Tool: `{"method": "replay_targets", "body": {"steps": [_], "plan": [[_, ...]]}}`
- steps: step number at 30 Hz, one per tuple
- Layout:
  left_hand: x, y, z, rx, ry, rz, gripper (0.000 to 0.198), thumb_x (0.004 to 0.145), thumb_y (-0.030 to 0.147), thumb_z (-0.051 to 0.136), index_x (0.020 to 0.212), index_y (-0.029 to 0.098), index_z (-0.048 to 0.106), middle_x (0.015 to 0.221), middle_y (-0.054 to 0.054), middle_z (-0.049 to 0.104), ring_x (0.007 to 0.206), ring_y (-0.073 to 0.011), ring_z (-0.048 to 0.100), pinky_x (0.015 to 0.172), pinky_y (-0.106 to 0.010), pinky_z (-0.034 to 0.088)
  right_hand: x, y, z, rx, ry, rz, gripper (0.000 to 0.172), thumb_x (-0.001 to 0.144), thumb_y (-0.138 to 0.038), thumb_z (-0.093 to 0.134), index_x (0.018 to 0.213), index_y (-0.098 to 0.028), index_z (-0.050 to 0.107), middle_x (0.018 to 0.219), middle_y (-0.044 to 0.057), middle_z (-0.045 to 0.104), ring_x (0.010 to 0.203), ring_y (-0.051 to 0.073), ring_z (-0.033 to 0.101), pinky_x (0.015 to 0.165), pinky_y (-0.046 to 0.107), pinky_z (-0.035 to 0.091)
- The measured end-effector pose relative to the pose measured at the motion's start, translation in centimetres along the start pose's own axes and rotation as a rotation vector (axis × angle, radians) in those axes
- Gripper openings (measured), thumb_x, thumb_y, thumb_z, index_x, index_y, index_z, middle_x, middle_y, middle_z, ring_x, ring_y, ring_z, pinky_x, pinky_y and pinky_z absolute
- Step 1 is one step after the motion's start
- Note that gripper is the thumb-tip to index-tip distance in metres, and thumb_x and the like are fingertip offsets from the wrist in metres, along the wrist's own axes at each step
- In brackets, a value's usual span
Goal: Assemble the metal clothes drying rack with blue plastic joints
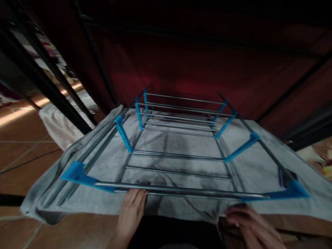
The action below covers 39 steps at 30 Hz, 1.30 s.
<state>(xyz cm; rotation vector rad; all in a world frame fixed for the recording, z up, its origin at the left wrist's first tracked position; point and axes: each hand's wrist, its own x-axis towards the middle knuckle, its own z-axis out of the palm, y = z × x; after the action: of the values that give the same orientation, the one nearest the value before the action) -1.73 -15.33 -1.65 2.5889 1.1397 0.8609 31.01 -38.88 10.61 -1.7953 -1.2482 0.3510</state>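
A metal drying rack (181,152) with blue plastic joints stands in front of me, seen from above. A large grey-white cloth (249,169) with dark smudges lies spread beneath its bars. My left hand (132,207) reaches up to the near edge of the cloth, just under the front bar, with its fingers stretched out flat on the fabric. At the lower right, my right hand (249,221) is blurred; its fingers curl at the cloth's near edge.
A dark red fabric wall (207,62) rises behind the rack. Black metal frame bars (46,83) slant at the left, with a pale striped cloth (59,124) at their foot. The floor (23,155) is orange-brown tile. Patterned fabric shows at the far right.
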Motion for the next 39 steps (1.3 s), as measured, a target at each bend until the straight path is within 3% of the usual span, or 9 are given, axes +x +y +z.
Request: {"method": "replay_targets", "body": {"steps": [3,6,11,15,20,25,31,35,39], "plan": [[2.7,0.2,1.6,-0.04,-0.197,0.041,0.042,0.1,0.043,0.044,0.132,0.023,0.063,0.13,-0.008,0.069,0.119,-0.0268,0.066,0.101,-0.042,0.056,6.3,-2.9,-3.6,-0.156,0.072,-0.201,0.023,0.088,-0.031,0.056,0.089,-0.028,0.079,0.092,0.008,0.076,0.091,0.024,0.071,0.081,0.038,0.057],[3.9,-0.8,2.7,-0.085,-0.273,0.049,0.046,0.098,0.048,0.046,0.134,0.024,0.062,0.134,-0.007,0.067,0.117,-0.0256,0.068,0.099,-0.039,0.058,12.4,-3.2,-5.7,-0.156,0.115,-0.122,0.028,0.093,-0.032,0.048,0.091,-0.021,0.074,0.088,0.005,0.073,0.084,0.019,0.068,0.078,0.031,0.055],[4.1,-4.1,3.9,-0.112,-0.226,0.088,0.043,0.095,0.041,0.048,0.133,0.025,0.062,0.135,-0.008,0.066,0.12,-0.0261,0.066,0.1,-0.04,0.057,18.4,-1.1,-6.0,-0.184,-0.277,-0.024,0.035,0.092,-0.037,0.049,0.109,-0.016,0.071,0.104,0.006,0.074,0.096,0.021,0.068,0.087,0.035,0.054],[5.4,-5.7,4.9,-0.066,-0.144,0.116,0.042,0.091,0.026,0.044,0.127,0.02,0.066,0.136,-0.012,0.065,0.124,-0.029,0.063,0.105,-0.045,0.054,20.9,-0.2,-2.7,-0.415,-0.584,-0.055,0.036,0.094,-0.026,0.047,0.12,-0.016,0.07,0.116,0.006,0.074,0.107,0.022,0.067,0.096,0.035,0.051],[7.2,-5.4,5.5,0.052,-0.28,0.05,0.055,0.081,0.007,0.042,0.13,0.019,0.065,0.135,-0.011,0.066,0.129,-0.0263,0.059,0.11,-0.045,0.049,23.2,1.9,4.8,-0.734,-0.789,-0.117,0.051,0.089,-0.015,0.055,0.14,-0.01,0.058,0.143,0.016,0.058,0.129,0.026,0.057,0.108,0.034,0.044],[7.9,-4.1,4.0,0.067,-0.376,0.024,0.058,0.082,0.002,0.04,0.132,0.018,0.063,0.137,-0.011,0.065,0.129,-0.0244,0.059,0.109,-0.043,0.049,23.7,4.0,10.9,-0.863,-0.841,-0.158,0.052,0.087,-0.01,0.051,0.139,-0.008,0.057,0.14,0.02,0.059,0.129,0.028,0.057,0.108,0.036,0.043],[9.0,-2.0,2.7,0.143,-0.45,0.031,0.054,0.084,-0.002,0.039,0.128,0.017,0.064,0.128,-0.012,0.067,0.121,-0.0232,0.06,0.106,-0.039,0.049,23.0,5.5,15.7,-0.903,-0.783,-0.248,0.049,0.085,-0.008,0.051,0.133,-0.012,0.059,0.136,0.018,0.061,0.124,0.029,0.058,0.107,0.04,0.042],[9.6,-1.1,3.1,0.216,-0.43,0.049,0.043,0.09,0.0,0.039,0.121,0.015,0.066,0.121,-0.013,0.067,0.113,-0.0251,0.062,0.1,-0.04,0.051,23.1,6.0,17.3,-0.925,-0.768,-0.262,0.049,0.086,0.0,0.039,0.13,-0.007,0.059,0.133,0.022,0.061,0.12,0.031,0.06,0.102,0.043,0.044],[10.5,-0.8,3.6,0.257,-0.461,0.02,0.038,0.095,0.003,0.036,0.112,0.014,0.068,0.117,-0.014,0.067,0.112,-0.0265,0.062,0.098,-0.04,0.05,23.5,6.2,17.0,-0.941,-0.793,-0.254,0.056,0.085,0.004,0.035,0.135,-0.008,0.057,0.138,0.022,0.059,0.123,0.03,0.06,0.101,0.043,0.045]]}}
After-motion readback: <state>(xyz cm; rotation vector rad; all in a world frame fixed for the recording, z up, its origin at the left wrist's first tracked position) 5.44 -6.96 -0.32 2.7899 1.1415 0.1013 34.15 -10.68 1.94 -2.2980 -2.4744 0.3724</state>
